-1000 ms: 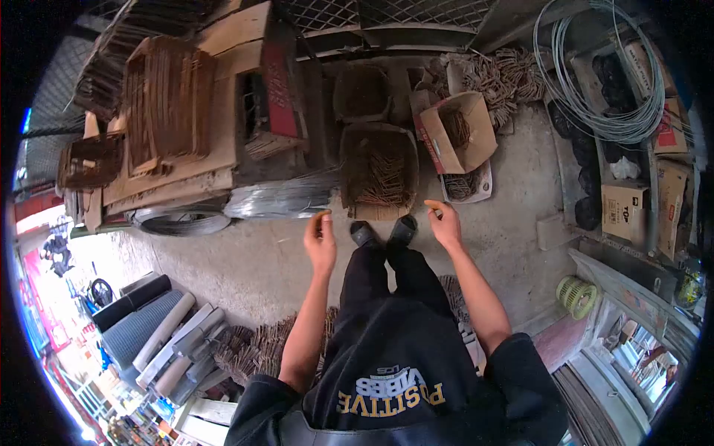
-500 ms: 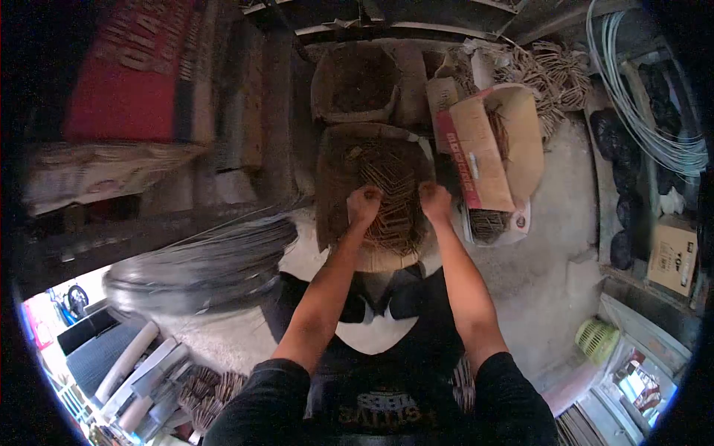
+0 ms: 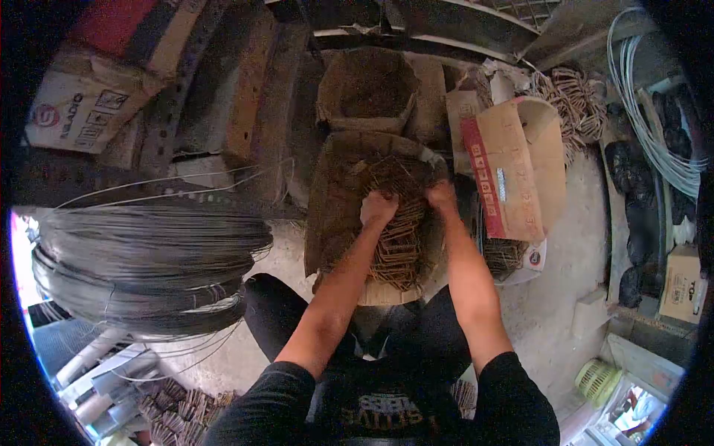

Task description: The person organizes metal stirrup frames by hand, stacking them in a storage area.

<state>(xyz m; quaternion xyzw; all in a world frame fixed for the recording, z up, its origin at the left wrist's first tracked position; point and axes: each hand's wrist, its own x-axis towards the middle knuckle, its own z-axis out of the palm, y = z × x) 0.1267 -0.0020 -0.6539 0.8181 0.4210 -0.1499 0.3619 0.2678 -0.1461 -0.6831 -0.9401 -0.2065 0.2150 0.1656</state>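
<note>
A worn cardboard box [image 3: 321, 186] stands between my knees, with a stack of rusty bent metal rods [image 3: 398, 249] inside. My left hand [image 3: 379, 208] is closed at the left side of the stack, its fingers curled on the rods. Near the box's right wall, my right hand [image 3: 442, 196] reaches in with its fingers curled; shadow hides what is in them. More loose rods [image 3: 394, 172] lie in the darker far part of the box, just beyond my hands.
Another open carton [image 3: 364, 115] stands behind the box. On the right, a red-and-tan carton [image 3: 513, 171] leans over more rods. A big coil of dark wire [image 3: 149, 267] sits at left. Bundled rods [image 3: 569, 100] are piled at the back right; pale wire coils [image 3: 651, 111] hang farther right.
My view has shifted, bringing the wire coil more fully into sight. Both hands remain in the box, and the left has moved in closer against the rod stack.
</note>
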